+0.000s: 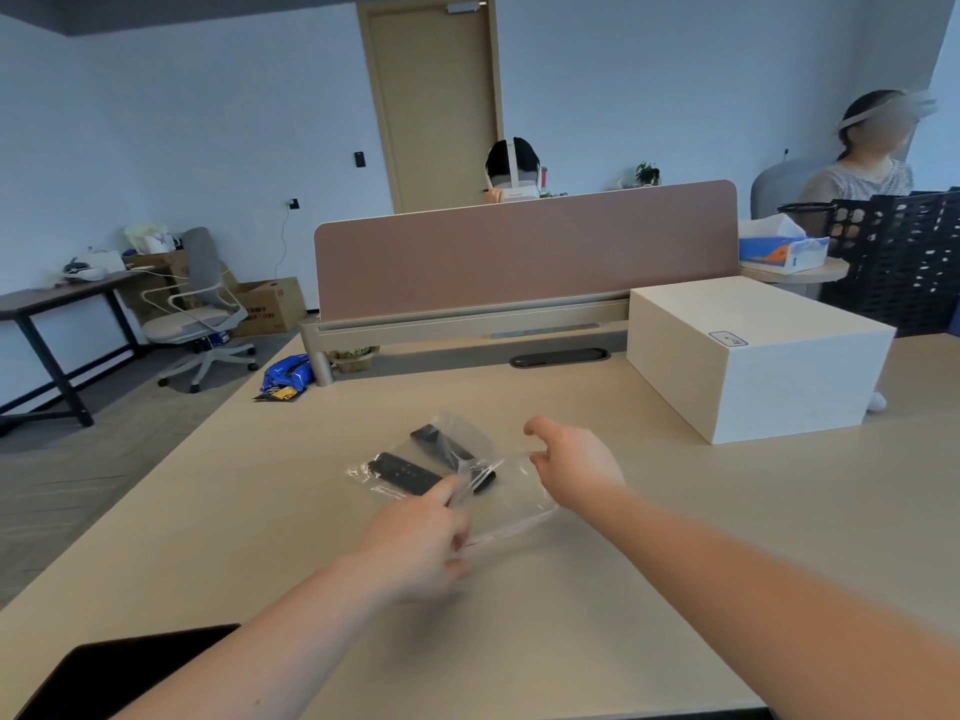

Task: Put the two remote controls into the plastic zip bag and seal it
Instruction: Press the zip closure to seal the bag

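Two black remote controls lie side by side on the beige desk (270, 511), one on the left (402, 472) and one just behind it (447, 448). Both show through the clear plastic of the zip bag (514, 506), at its far end. My left hand (415, 543) pinches the bag's near-left edge, right beside the remotes. My right hand (574, 462) is curled on the bag's right edge, fingertips touching the plastic. The near part of the bag is lifted a little between my hands, and a thin reddish strip runs along its near edge.
A large white box (753, 356) stands on the desk at the right. A brown divider panel (524, 252) closes the far side, with two people behind it. A dark flat object (130, 672) lies at the near-left corner. A blue packet (285, 376) rests at the left edge.
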`<state>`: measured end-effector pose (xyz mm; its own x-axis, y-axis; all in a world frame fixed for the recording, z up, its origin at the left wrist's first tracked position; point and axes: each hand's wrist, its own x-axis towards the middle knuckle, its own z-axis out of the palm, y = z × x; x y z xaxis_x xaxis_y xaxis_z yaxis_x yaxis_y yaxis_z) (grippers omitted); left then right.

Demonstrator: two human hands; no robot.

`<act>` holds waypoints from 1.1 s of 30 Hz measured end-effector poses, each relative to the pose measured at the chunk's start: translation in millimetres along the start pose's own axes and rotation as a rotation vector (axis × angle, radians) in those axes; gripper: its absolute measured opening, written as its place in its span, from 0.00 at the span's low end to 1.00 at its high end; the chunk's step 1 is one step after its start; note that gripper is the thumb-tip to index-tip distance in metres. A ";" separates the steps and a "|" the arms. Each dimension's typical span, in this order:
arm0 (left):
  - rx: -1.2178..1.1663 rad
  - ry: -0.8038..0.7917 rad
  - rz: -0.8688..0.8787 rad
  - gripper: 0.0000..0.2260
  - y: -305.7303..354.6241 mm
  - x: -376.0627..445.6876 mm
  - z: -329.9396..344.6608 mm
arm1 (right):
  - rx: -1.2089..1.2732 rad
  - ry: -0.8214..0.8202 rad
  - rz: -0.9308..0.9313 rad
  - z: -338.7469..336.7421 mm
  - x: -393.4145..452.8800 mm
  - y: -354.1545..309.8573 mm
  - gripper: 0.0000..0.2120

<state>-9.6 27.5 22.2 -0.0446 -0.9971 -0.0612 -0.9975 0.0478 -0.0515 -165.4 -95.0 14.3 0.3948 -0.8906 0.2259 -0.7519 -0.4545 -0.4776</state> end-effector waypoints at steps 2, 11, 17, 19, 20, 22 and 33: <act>-0.020 0.003 -0.019 0.03 -0.9 -2.2 1.7 | -0.010 0.012 0.041 1.4 3.6 3.0 0.08; 0.152 0.192 0.058 0.04 -8.5 -14.6 3.7 | -0.019 -0.025 0.258 -12.4 12.3 31.4 0.07; 0.208 0.451 0.189 0.12 -15.1 -22.8 3.2 | 0.145 -0.162 0.171 -9.6 3.6 31.5 0.19; 0.232 0.471 0.160 0.15 -14.9 -24.7 1.4 | 0.128 -0.127 0.020 -11.8 -3.6 21.1 0.23; 0.247 0.474 0.138 0.17 -13.7 -25.4 0.3 | 0.123 -0.092 -0.067 -13.6 -8.4 14.4 0.23; 0.291 0.497 0.089 0.20 -12.3 -25.8 0.4 | 0.113 -0.059 -0.239 -16.0 -18.9 -1.2 0.22; 0.029 0.567 0.049 0.13 -13.5 -16.3 -0.2 | -0.087 -0.111 -0.532 3.1 -29.8 -39.8 0.10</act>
<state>4.5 43.1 24.1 -0.1206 -0.8690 0.4799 -0.9921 0.0882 -0.0897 -145.6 -50.3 23.9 0.7825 -0.5319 0.3237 -0.4720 -0.8458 -0.2489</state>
